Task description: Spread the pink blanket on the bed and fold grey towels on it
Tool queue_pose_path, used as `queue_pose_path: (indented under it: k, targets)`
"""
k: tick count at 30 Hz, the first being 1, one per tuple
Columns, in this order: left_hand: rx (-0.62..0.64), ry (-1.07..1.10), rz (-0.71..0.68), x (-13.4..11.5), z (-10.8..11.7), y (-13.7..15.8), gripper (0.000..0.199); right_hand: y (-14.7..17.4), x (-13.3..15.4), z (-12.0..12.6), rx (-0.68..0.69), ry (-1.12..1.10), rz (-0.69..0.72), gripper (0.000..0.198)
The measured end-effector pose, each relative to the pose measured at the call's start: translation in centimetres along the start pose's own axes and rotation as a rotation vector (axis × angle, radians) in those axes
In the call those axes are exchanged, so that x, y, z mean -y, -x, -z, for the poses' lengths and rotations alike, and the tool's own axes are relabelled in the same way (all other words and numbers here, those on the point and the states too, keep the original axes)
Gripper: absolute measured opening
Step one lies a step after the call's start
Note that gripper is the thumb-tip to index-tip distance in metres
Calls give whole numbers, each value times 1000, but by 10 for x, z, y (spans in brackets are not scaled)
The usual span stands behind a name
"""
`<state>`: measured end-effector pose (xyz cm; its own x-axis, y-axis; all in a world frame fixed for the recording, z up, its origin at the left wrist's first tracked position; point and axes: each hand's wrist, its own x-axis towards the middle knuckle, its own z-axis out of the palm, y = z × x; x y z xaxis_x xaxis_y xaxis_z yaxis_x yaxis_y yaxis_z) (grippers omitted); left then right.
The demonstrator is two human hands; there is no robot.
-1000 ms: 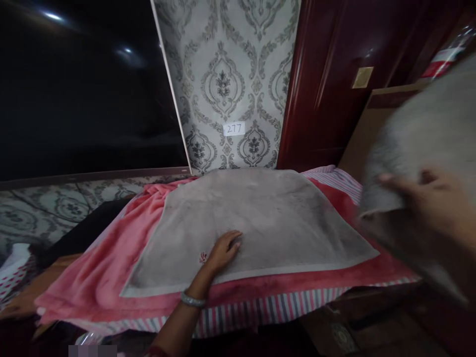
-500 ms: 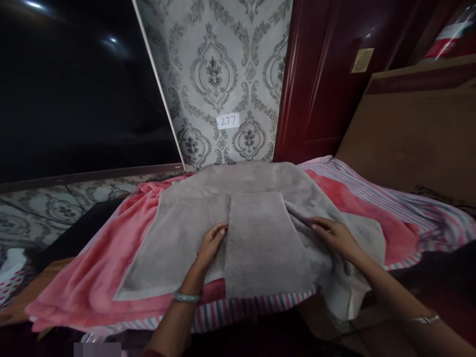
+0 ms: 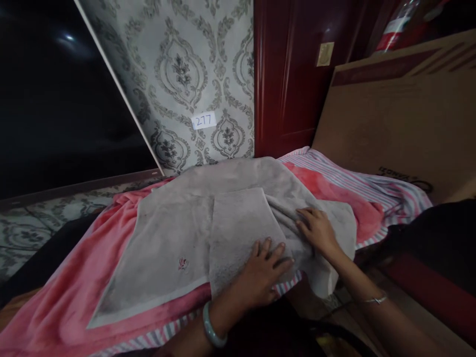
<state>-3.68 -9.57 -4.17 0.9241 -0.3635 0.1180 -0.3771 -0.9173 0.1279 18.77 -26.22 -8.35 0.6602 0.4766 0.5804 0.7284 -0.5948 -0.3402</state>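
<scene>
On the pink blanket (image 3: 67, 287) lies a wide grey towel (image 3: 159, 238), and a second grey towel (image 3: 236, 218) covers its 4 o'clock side. The left hand (image 3: 260, 277), spread and grasping nothing, rests at the second one's 6 o'clock; the right hand (image 3: 319, 230) touches creases at 3 o'clock, pinching or not I cannot tell.

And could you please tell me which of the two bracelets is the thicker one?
The pale green bangle just behind the left hand, which is spread over grey cloth; the silvery bracelet behind the right hand is visibly thinner.
</scene>
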Motion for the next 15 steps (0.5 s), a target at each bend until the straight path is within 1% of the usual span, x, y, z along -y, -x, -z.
queue_pose_path:
  k: [3,5,7,10,12,14,15]
  targets:
    - [0,-50,-74,-1,-7,-22,91,23,-52,7,-126,18,-153,49]
    - [-22,-65,-114,1,-9,-38,78,40,-83,12,-170,-12,-269,58]
    - [-51,-98,-148,3,-9,-53,62,52,-104,17,-194,-71,-407,67]
    - [-70,-150,-181,8,-2,-67,44,61,-115,22,-198,-288,-676,74]
    - [-63,-178,-198,13,6,-72,38,61,-114,23,-186,-485,-831,71]
    - [-61,-212,-220,18,13,-74,27,59,-112,23,-176,-627,-914,65]
    - [-61,-228,-240,21,16,-75,20,58,-113,23,-175,-656,-933,63]
